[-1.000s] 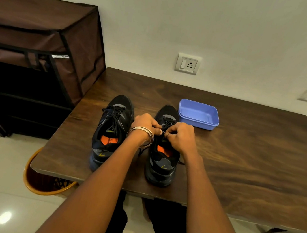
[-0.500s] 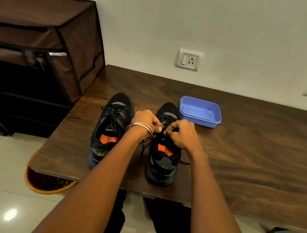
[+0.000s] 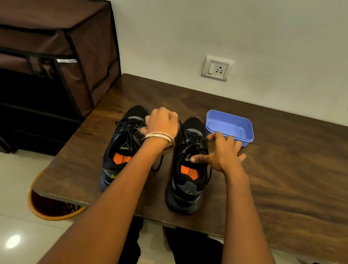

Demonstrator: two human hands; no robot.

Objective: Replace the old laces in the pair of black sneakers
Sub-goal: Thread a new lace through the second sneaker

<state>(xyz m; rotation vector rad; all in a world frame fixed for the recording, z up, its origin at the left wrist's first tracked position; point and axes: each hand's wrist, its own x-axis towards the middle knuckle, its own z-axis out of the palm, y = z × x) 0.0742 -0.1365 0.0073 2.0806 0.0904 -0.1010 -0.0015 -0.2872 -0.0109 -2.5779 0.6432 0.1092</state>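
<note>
Now our left hand [image 3: 163, 122] has lifted, pulling a black lace [image 3: 179, 130] from the right sneaker [image 3: 187, 176]; our right hand [image 3: 222, 152], fingers spread, steadies it beside the blue tub [image 3: 230, 125].

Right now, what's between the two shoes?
In the head view, the left hand and its wrist with bangles lie over the gap between the left shoe and the right shoe. A loose lace shows below.

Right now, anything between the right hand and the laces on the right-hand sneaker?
Nothing visible. The right hand rests on the outer side of the right-hand sneaker, thumb at its collar, beside its laces. The blue tray sits behind the fingers, off the path. The left hand is raised between the shoes, gripping a lace end.
</note>
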